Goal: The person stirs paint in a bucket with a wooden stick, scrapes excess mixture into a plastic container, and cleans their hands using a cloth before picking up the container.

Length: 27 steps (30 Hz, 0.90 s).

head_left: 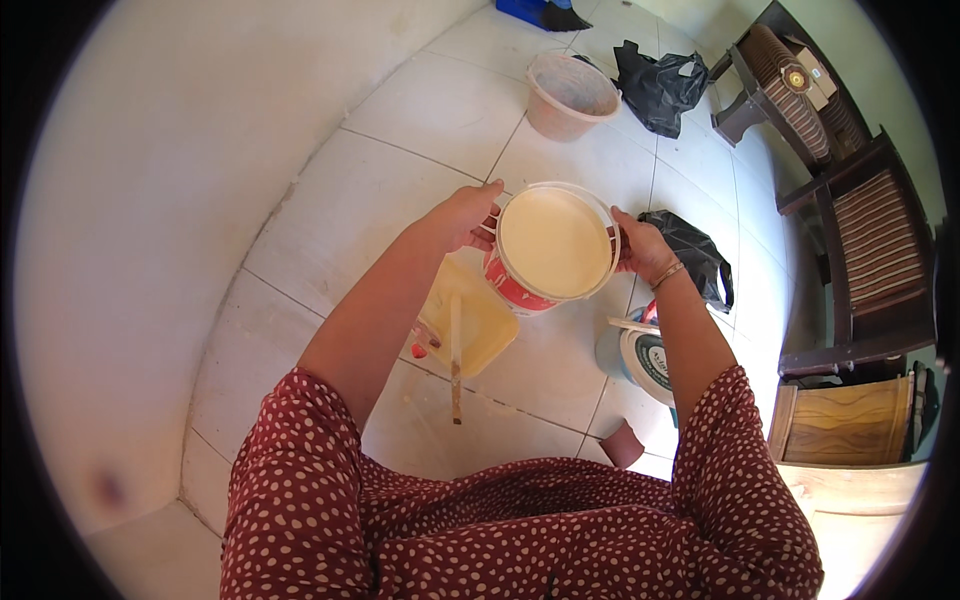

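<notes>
Between my two hands is a white and red paint bucket (514,287), nearly full of cream-coloured paint (556,243). My left hand (466,221) grips its left side near the rim, fingers curled at the handle. On the opposite side my right hand (642,247) is closed on the bucket in the same way. Just below and left of the bucket, a paint tray (497,345) coated in pale yellow lies on the floor. A long, flat wooden stick (456,372) rests across the tray, sticking out over its near edge. My left forearm partly hides the tray.
A tub (571,110) stands farther off beside a black plastic bag (662,88). Another black bag (695,250) and a lidded pail (640,362) lie to the right. A wall (200,190) bounds the left; wooden chairs (868,245) line the right.
</notes>
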{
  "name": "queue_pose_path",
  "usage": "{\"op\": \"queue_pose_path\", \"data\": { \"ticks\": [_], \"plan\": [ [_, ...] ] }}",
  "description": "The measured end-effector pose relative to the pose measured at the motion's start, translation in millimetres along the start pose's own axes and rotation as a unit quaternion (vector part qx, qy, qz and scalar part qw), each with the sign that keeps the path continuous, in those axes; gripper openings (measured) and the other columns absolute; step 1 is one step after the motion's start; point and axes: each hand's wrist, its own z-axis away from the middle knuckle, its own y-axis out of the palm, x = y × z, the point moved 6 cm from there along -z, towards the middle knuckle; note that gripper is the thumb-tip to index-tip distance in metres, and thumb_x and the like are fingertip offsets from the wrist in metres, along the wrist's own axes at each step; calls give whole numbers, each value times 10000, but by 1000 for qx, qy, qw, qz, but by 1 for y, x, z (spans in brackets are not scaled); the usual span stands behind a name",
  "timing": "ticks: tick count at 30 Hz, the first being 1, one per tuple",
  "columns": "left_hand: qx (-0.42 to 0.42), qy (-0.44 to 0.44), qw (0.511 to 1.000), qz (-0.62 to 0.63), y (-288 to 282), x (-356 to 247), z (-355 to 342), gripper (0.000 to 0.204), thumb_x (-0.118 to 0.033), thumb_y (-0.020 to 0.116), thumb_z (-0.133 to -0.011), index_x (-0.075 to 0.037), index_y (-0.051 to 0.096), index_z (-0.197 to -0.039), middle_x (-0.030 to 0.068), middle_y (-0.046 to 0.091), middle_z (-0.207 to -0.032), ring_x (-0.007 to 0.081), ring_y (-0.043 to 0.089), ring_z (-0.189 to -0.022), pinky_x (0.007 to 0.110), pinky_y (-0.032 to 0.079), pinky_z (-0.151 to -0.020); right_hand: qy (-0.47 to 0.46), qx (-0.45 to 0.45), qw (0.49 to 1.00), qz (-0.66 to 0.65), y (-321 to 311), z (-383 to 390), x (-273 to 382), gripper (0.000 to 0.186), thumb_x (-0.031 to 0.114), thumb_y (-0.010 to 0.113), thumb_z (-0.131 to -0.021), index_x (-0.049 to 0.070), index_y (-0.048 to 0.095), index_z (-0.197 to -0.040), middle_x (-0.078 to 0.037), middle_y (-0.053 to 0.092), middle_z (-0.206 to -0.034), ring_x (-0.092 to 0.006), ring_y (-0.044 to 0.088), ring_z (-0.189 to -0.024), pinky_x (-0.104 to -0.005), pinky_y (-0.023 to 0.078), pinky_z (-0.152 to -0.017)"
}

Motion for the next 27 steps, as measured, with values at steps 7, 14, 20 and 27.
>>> {"op": "queue_pose_path", "data": {
  "ticks": [7,14,20,27],
  "plan": [
    [13,15,1000,15,8,-5,-2,659,-491,354,-960,124,491,-1155,218,574,-1023,318,575,-912,431,481,-855,28,-88,996,-15,-1,-12,-13,460,478,593,-849,25,619,-925,-54,622,-791,-168,608,-682,-328,516,-628],
    [16,37,999,9,12,-1,-8,740,-560,307,-947,123,495,-1160,228,570,-1021,292,593,-841,406,500,-806,-27,-107,992,-63,3,-16,-18,284,324,662,-803,54,609,-872,-36,600,-801,-151,585,-664,-326,491,-583],
    [8,44,999,-27,13,-2,-6,775,-649,222,-914,31,574,-1033,143,601,-923,260,599,-807,396,501,-781,-41,-131,986,-96,3,-15,-21,251,271,669,-800,39,574,-820,-40,576,-758,-136,574,-639,-299,467,-508],
    [-33,58,993,-93,-6,-5,-12,806,-695,232,-883,18,607,-887,133,616,-838,232,602,-774,383,499,-727,-65,-121,990,-34,14,-8,-7,264,256,676,-804,17,566,-804,-38,560,-696,-111,532,-542,-256,409,-444]
  ]
}}
